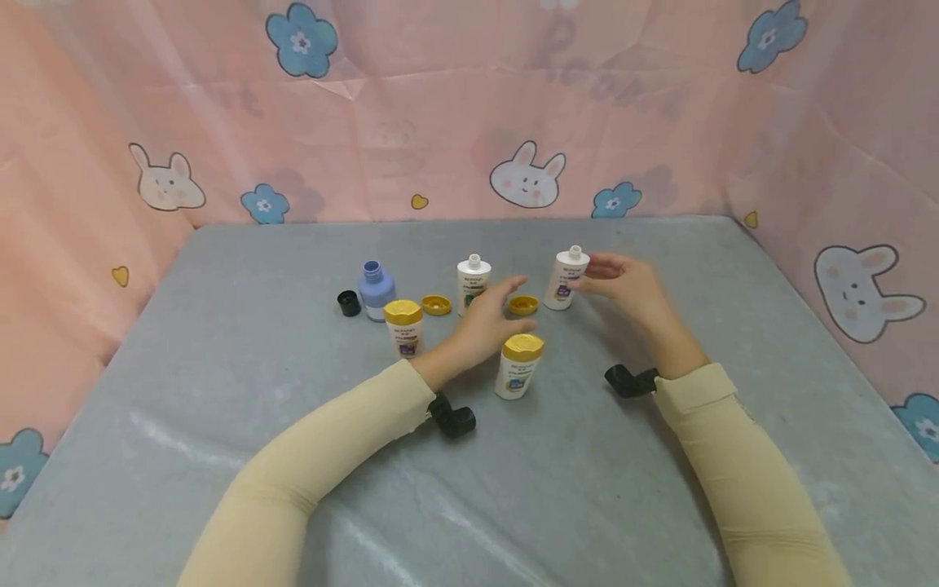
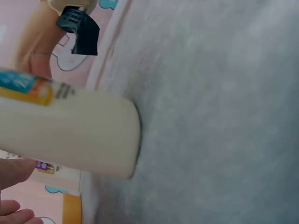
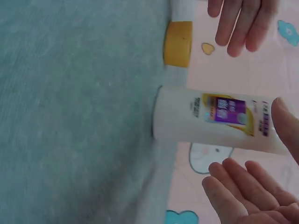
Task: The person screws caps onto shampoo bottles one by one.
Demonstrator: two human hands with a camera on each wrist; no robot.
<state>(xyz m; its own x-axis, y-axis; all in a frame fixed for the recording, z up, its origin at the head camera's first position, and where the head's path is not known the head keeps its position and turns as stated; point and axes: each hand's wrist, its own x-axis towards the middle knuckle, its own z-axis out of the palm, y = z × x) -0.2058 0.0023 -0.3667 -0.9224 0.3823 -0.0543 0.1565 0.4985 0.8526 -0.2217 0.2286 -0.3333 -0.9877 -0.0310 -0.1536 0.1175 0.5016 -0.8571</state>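
Observation:
My right hand is at the right uncapped white bottle, its thumb by the front and its fingers spread behind. In the right wrist view this upright bottle shows a purple label, with the thumb overlapping it; contact is unclear. My left hand reaches, fingers extended, beside a gold cap and in front of another uncapped white bottle, partly hiding it. A gold-capped white bottle stands just right of that hand and looms large in the left wrist view.
Left of the hands stand another gold-capped bottle and an open blue bottle. A black cap and a second gold cap lie near them. A pink patterned curtain borders the grey tabletop.

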